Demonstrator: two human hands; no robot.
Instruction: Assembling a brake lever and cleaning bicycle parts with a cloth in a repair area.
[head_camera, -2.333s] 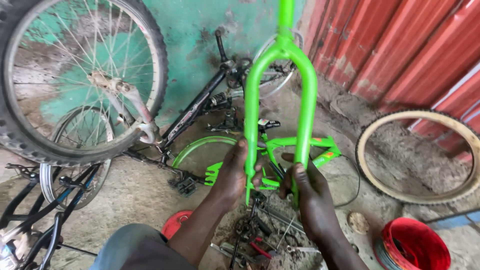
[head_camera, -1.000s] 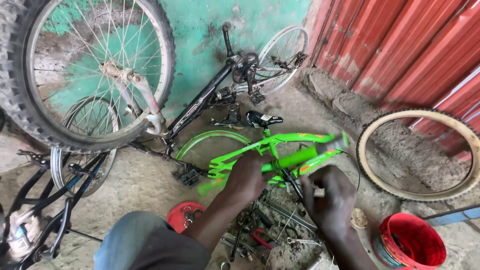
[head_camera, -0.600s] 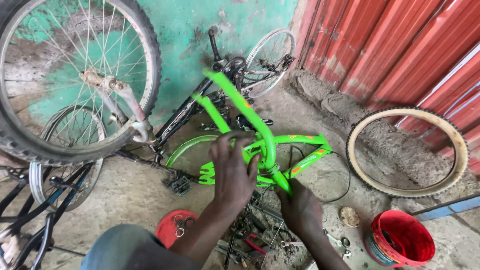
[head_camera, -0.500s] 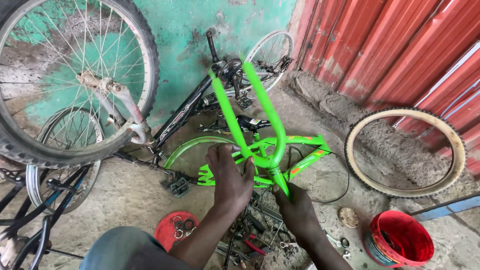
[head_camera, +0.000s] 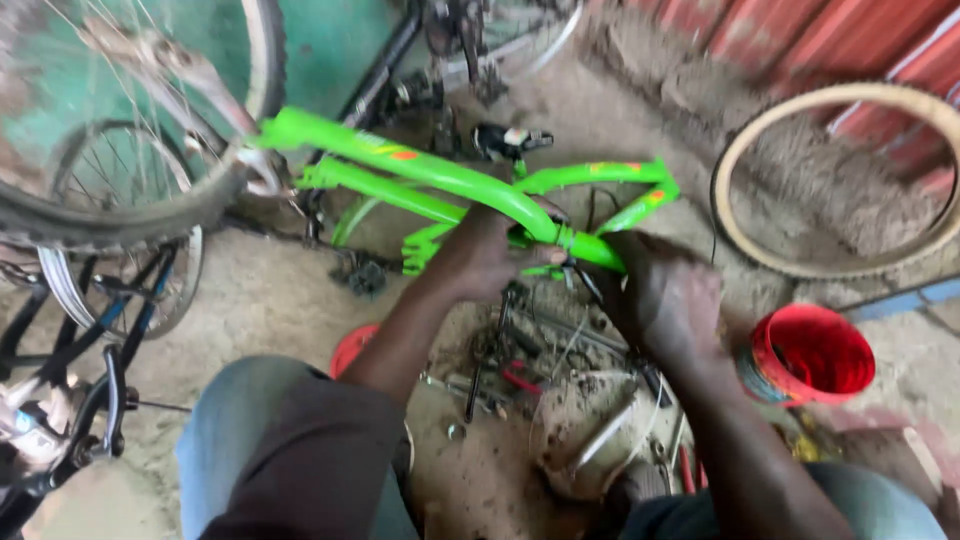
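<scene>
Outdoors, dirt floor (head_camera: 270, 300), red corrugated wall (head_camera: 850, 40), green wall (head_camera: 330, 50)

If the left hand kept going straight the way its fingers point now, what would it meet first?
The left hand already grips the green fork, fingers pointing up and right. Beyond the tube, the first thing in line looks like the green bicycle frame; depth is hard to judge.

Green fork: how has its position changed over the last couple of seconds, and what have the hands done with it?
The green fork has swung from upright, legs pointing up, down to nearly level, legs now pointing left toward the big wheel. The left hand stays gripped near its crown; the right hand remains low at the crown end. The green frame, loose tyre and red bucket lie as before.
</scene>
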